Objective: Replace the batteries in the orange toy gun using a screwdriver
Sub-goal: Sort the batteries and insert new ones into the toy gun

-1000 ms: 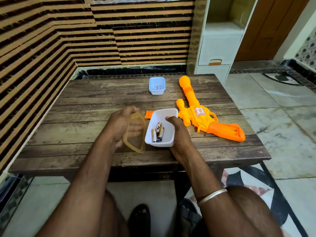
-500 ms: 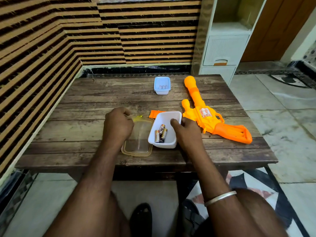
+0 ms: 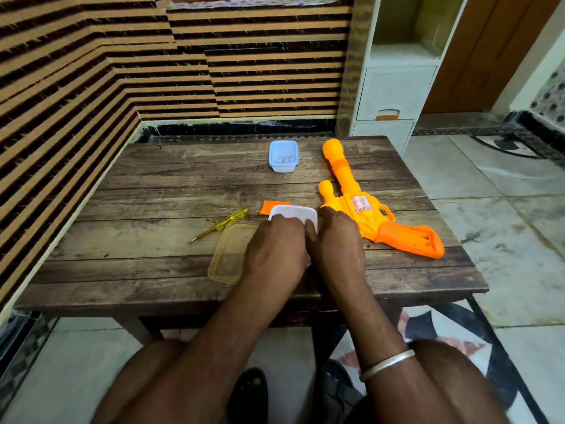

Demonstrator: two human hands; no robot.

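On table (image 3: 153, 209), orange toy gun (image 3: 347, 182), barrel pointing away, hands (image 3: 276, 249) (image 3: 336, 243) over tub (image 3: 293, 212), grip hidden

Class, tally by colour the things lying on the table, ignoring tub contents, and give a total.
Orange: 2 (toy gun, small flat piece)
Yellow: 2 (screwdriver, see-through lid)
White: 1 (white tub)
Blue: 1 (blue tub)
Total: 6

I see a thin silver bangle (image 3: 386, 364) round my right wrist, bare forearms (image 3: 214, 347), and dark sandals (image 3: 249, 393) on my feet.
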